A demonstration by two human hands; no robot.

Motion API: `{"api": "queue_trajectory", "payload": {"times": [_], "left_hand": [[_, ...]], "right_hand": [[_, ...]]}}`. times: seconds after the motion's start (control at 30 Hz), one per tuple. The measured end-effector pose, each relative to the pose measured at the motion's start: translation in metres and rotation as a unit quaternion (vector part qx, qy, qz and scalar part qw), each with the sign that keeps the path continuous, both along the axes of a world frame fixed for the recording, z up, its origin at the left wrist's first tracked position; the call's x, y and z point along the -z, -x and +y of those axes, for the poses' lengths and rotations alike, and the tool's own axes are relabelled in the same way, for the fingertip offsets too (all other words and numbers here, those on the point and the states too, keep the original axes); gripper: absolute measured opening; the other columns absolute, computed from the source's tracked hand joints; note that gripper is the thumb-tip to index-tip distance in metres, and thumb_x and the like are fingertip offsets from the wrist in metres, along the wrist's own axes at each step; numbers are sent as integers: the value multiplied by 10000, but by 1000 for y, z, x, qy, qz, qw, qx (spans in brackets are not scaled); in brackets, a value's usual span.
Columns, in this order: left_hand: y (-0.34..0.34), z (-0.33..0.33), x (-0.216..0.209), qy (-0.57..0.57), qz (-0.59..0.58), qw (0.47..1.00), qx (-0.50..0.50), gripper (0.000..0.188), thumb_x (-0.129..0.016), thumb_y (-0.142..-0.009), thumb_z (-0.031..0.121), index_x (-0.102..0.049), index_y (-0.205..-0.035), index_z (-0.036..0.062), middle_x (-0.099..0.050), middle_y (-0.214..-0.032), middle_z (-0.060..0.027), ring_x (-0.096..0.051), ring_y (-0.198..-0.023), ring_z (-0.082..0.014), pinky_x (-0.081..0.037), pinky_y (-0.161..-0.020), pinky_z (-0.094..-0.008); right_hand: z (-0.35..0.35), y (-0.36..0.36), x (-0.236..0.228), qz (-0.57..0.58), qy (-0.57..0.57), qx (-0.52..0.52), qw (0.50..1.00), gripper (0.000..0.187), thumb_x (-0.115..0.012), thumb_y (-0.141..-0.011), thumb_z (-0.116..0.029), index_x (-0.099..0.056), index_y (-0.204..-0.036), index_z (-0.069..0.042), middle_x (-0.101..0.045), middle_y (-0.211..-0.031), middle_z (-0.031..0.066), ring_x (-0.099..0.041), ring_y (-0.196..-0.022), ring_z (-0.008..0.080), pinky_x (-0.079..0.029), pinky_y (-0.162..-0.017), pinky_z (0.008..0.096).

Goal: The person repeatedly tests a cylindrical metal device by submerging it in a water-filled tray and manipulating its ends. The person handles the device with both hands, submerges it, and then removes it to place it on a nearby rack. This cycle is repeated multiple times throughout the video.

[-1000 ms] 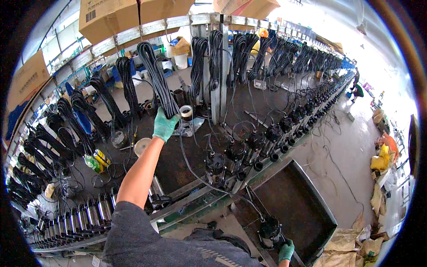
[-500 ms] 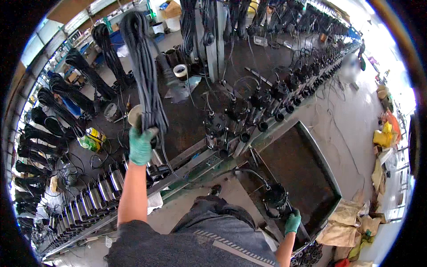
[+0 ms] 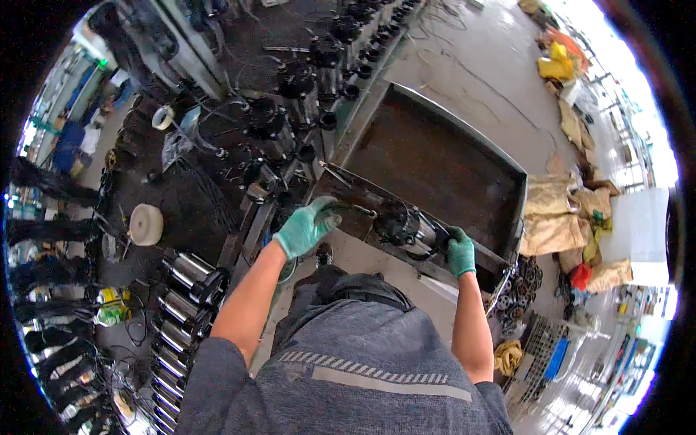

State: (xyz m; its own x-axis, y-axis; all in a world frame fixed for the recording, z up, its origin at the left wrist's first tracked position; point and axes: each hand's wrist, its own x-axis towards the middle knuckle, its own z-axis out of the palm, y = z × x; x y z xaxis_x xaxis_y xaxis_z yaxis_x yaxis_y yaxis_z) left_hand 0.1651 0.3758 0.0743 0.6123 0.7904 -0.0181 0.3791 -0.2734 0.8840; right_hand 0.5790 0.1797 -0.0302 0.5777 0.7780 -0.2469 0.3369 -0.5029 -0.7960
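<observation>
A submersible-type pump point(image 3: 407, 229) with a black top and a shiny metal body lies tilted across the near side of a dark metal tray. My right hand point(image 3: 461, 252), in a green glove, is closed on the pump's right end. From the pump's other end a black cable point(image 3: 355, 207) runs left to my left hand point(image 3: 303, 228). That gloved hand is closed around the cable, its fingertips partly blurred.
The dark metal tray point(image 3: 435, 148) has a raised rim. To the left, a workbench carries a row of metal cylinders point(image 3: 174, 326), upright pumps point(image 3: 272, 127), a cream roll point(image 3: 146, 225) and cable bundles point(image 3: 54, 228). Brown sacks point(image 3: 554, 217) lie on the floor at right.
My left hand has left the hanging cable bundle over the bench and come right to the pump's cable. The pump has tipped from upright, with my right hand still at it. The view has shifted right.
</observation>
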Motion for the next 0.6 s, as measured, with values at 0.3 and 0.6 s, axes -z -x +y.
{"api": "queue_trajectory", "payload": {"times": [0.3,0.6], "left_hand": [[-29,33,99,5,107,991,-75,344,-636,-994,357,-707,-1058,27,-686,-985,-282,-635,-919,-476,-518,-777,-462],[-34,37,73,-137,304,943,17,333,-658,-952,284,-696,-1200,67,-672,-1207,-223,-623,-1131,-413,-519,-938,-482]], "right_hand": [[6,49,-72,-164,32,-37,985,314,-651,-898,-215,-715,-1175,-82,-714,-1077,237,-678,-986,433,-553,-867,476],[5,74,-90,-208,88,-13,974,496,-621,-979,-450,-625,-1296,-69,-651,-1210,221,-671,-1031,406,-553,-867,487]]}}
